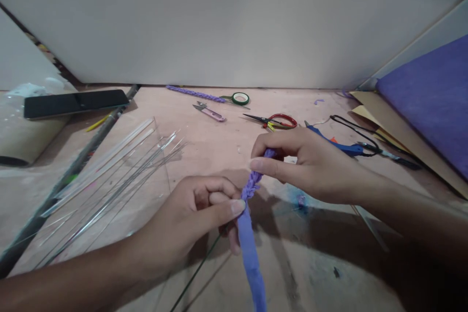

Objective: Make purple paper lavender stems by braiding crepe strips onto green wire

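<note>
Between my hands is a purple paper strip [249, 248], bunched and twisted at its upper end and flat where it hangs down toward the lower edge. My left hand [208, 209] pinches it just below the bunched part, thumb on top. A thin green wire [197, 270] runs down and left from under my left fingers. My right hand [292, 161] grips the top of the bunched section between thumb and fingers. What lies inside the bunched part is hidden.
Behind my hands lie red-handled scissors [281, 121], pink thread snips [210, 112], green tape [240, 98] and a finished-looking purple twisted stem [197, 93]. Loose wires [120, 190] spread at left, near a phone [76, 103]. Blue-handled pliers [336, 144] and purple paper [431, 97] are at right.
</note>
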The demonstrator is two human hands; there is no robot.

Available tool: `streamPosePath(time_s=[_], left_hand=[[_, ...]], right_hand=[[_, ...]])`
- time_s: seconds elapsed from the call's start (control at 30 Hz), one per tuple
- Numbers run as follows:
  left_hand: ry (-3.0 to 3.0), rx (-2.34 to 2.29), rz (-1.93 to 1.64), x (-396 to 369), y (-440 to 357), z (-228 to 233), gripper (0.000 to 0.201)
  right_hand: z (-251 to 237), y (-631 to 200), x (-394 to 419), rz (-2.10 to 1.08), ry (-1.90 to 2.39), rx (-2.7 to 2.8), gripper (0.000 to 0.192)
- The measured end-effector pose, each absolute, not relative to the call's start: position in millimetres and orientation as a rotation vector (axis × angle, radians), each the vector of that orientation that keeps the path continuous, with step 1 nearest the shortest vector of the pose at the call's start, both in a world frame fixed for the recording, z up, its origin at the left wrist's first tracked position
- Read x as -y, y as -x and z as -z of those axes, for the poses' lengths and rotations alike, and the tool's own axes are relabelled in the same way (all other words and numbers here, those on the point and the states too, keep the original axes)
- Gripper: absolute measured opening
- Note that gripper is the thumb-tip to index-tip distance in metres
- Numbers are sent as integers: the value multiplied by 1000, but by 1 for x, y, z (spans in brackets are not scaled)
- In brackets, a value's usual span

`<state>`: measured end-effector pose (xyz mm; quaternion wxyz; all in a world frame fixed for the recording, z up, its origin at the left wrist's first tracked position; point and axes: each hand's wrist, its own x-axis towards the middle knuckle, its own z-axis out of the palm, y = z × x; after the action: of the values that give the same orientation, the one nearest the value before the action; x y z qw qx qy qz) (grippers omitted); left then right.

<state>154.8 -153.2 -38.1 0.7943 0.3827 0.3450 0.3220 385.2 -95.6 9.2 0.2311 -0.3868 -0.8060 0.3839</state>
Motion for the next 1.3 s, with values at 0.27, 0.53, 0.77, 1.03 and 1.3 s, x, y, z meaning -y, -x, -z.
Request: streamPosePath(time_s=[0.27, 0.53, 0.77, 1.03, 1.3], left_hand=[[-763, -704, -652, 149, -155, 42, 23], [-768, -663, -560, 147, -150, 44, 29], [-762, -676, -574, 148, -151, 41, 26], [-843, -740, -660, 149, -152, 40, 25], [-835, -784, -665, 151, -154, 40, 26]], right_hand=[[-12, -384, 102, -1028, 991, 2137, 4], [-14, -385, 105, -987, 993, 2131, 13], [-15, -387, 106, -1007, 959, 2163, 20], [-14, -387, 103, -960, 1041, 2186, 13], [-13, -385, 102, -915, 987, 2174, 9]])
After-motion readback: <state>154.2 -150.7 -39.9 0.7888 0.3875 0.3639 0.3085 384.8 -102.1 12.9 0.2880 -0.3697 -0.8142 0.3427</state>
